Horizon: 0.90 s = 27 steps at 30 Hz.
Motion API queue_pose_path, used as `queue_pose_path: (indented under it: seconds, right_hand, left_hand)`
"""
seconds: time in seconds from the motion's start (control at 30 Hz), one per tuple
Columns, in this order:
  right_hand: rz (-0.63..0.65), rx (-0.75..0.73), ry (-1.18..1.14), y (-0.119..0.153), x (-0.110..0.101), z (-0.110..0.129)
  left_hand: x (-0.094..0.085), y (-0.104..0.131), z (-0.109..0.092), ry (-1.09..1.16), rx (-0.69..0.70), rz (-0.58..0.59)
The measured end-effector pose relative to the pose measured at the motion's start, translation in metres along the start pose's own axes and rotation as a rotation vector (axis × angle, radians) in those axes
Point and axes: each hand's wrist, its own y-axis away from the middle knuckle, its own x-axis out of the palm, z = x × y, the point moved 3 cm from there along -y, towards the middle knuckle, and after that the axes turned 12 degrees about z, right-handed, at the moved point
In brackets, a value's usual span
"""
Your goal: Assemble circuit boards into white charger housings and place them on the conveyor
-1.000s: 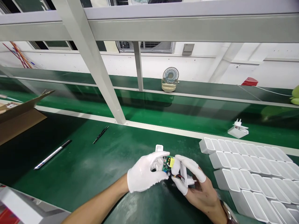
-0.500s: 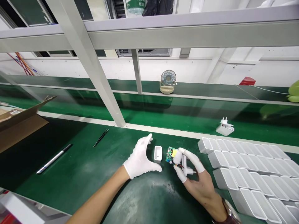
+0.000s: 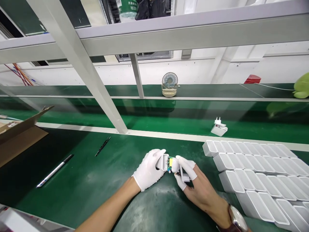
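My left hand (image 3: 147,170), in a white glove, grips a small white charger shell (image 3: 164,161) low on the green mat (image 3: 96,180). My right hand (image 3: 190,180), with white finger cots and a watch on the wrist, holds a green circuit board (image 3: 171,161) with a yellow part and a white plug cap (image 3: 185,171). The board's end is at the mouth of the shell, between the two hands.
Rows of empty white shells (image 3: 256,174) lie at the right. One white plug piece (image 3: 219,128) rides the conveyor belt (image 3: 169,119) behind. A pen (image 3: 54,170), tweezers (image 3: 102,146) and a cardboard box (image 3: 16,135) are at the left. A slanted metal post (image 3: 96,87) and a small fan (image 3: 169,84) stand beyond.
My left hand, open beside the shell half a second ago, has picked the shell up. The board in my right hand has come to the shell's opening. The plug piece on the belt moved left.
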Motion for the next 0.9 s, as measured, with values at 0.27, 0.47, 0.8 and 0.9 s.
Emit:
queue_pose_path:
  seconds: [0.27, 0.47, 0.8, 0.9]
  right_hand:
    - [0.036, 0.043, 0.02, 0.0025, 0.0017, -0.0024]
    - [0.086, 0.055, 0.046, 0.0026, 0.0027, -0.0026]
    - [0.148, 0.105, 0.046, 0.0078, 0.01, -0.0063]
    - [0.152, 0.1, 0.062, 0.0071, 0.0096, -0.0054]
  left_hand:
    - [-0.001, 0.0003, -0.0056, -0.052, 0.016, 0.027]
    - [-0.0003, 0.0009, -0.0074, -0.055, 0.027, 0.028]
    - [0.0019, 0.0024, -0.009, -0.05, 0.091, 0.013]
    - [0.0006, 0.0016, -0.0103, -0.048, 0.094, 0.006]
